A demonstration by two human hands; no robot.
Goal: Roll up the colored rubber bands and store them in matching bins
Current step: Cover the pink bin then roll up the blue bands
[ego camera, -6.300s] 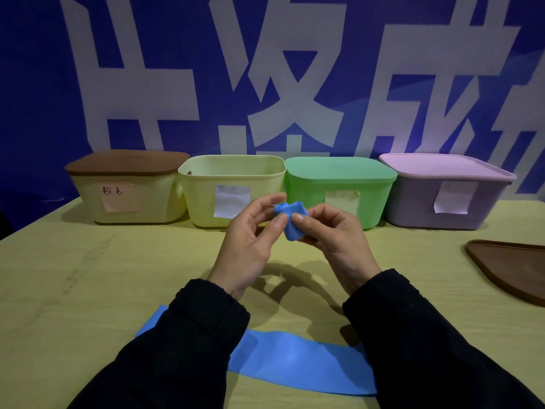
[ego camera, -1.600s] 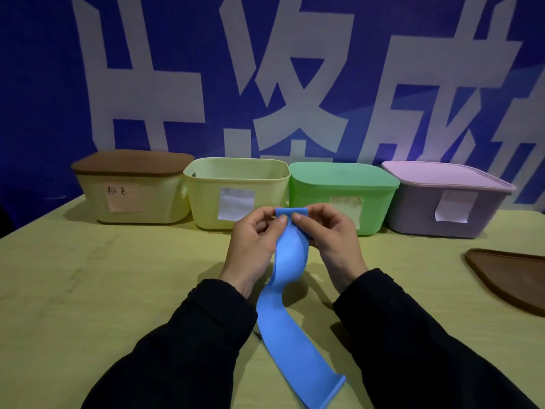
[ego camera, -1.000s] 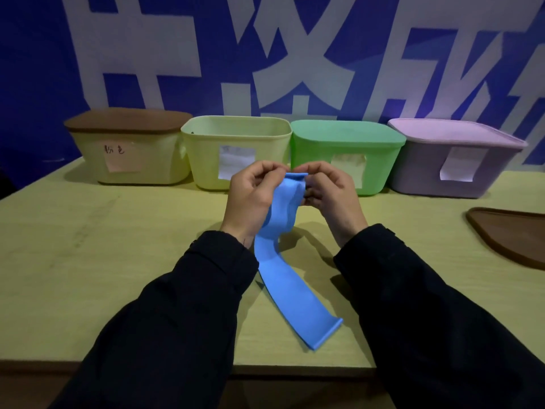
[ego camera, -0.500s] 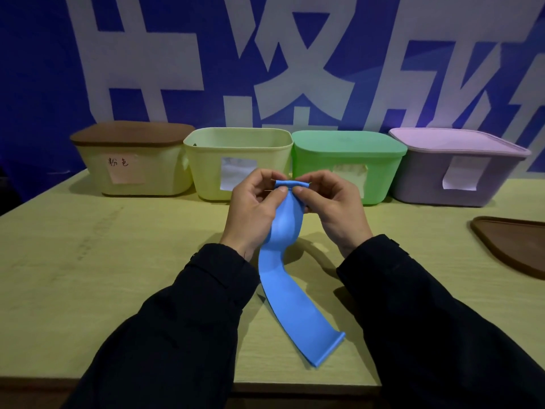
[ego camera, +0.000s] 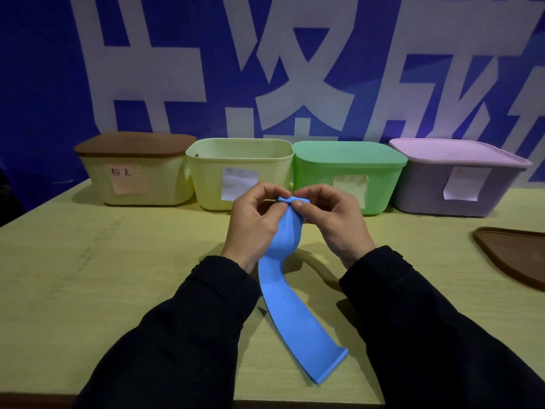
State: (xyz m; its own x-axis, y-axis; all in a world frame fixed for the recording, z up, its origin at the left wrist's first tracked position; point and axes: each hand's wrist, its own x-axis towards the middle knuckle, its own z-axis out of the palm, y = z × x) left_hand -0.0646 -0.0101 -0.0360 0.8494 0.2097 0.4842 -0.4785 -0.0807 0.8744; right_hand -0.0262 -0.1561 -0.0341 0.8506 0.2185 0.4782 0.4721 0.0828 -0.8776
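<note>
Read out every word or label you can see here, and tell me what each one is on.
"粉色": handwritten on the pink note stuck to the brown-lidded bin.
Large white characters on the blue banner: cropped; only "成" reads with any confidence.
Paper labels on the open yellow-green bin, the green bin and the purple bin: no writing legible.

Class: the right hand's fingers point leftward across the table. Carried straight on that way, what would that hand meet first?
Probably the left hand: the right hand faces it across the top end of the blue band that both pinch. Depth is hard to judge.
</note>
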